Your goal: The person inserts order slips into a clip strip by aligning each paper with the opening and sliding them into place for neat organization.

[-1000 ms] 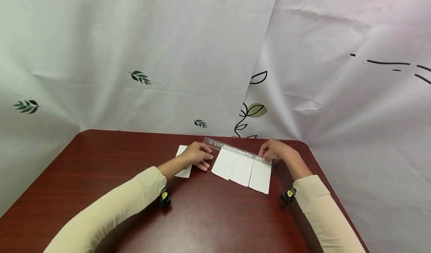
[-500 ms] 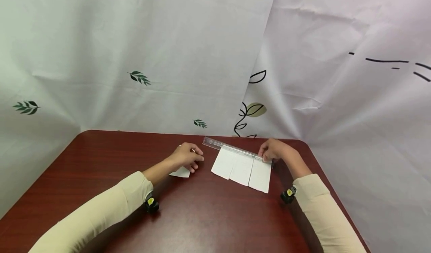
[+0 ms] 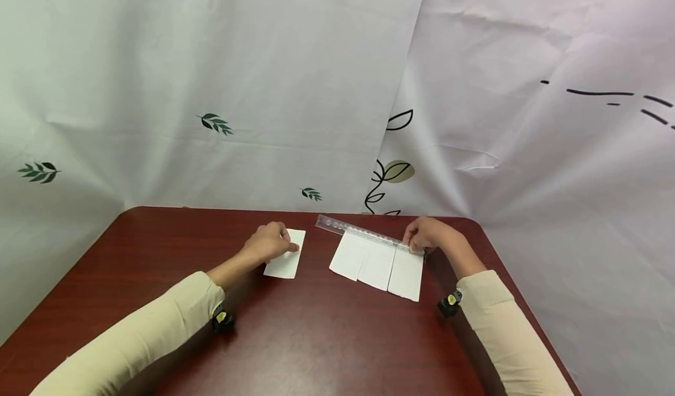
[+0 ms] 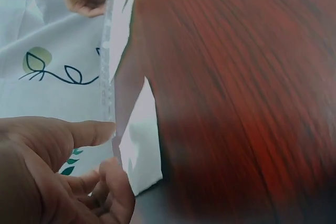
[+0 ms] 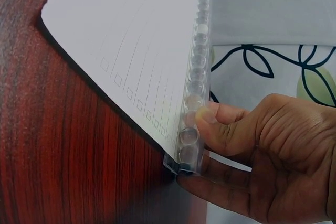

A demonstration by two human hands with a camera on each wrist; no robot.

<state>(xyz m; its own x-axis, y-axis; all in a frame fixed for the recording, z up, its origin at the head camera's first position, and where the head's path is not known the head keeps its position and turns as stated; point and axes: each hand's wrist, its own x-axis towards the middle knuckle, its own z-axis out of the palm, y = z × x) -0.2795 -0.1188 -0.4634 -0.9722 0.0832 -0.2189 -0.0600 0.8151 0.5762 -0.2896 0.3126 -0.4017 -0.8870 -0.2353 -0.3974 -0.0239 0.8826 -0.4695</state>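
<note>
A clear plastic binding strip [image 3: 358,230] lies slanted near the table's far edge, with several white lined sheets [image 3: 377,262] hanging from it toward me. My right hand [image 3: 415,244] pinches the strip's right end; in the right wrist view the thumb [image 5: 220,115] lies on the strip [image 5: 193,109] over the sheets [image 5: 131,35]. My left hand [image 3: 283,245] rests with relaxed fingers on the far left corner of a separate small white slip [image 3: 287,258]. In the left wrist view the fingers [image 4: 92,132] sit at the slip's edge [image 4: 143,145].
The dark red wooden table [image 3: 316,337] has rounded far corners. White cloth printed with leaves [image 3: 216,123] hangs close behind and to the right of it. Both forearms in cream sleeves lie over the near part of the table.
My left hand has drawn away leftward from the strip's left end and now lies at the slip's left corner, so more of the slip shows. The right hand and strip have stayed put.
</note>
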